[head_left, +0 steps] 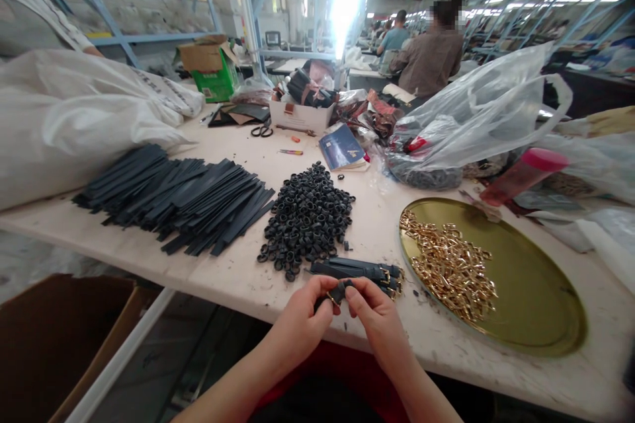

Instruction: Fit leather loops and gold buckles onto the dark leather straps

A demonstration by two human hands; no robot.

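My left hand (310,307) and my right hand (373,309) meet at the table's near edge, fingers pinched on one dark strap (340,292) with a bit of gold metal on it. Just behind them lies a small stack of dark straps with gold buckles (360,269). A heap of small black loops (307,215) rises beyond, and flat dark strips (183,195) are spread to its left. Gold buckles (454,264) are piled on a round gold tray (538,297) at the right.
Behind the heaps are scissors (262,131), a blue booklet (341,147) and a filled white box (297,120). Plastic bags (471,119) and a pink-lidded container (523,175) stand right, a white sack (74,119) left. A cardboard box (64,337) is below the table. People sit farther back.
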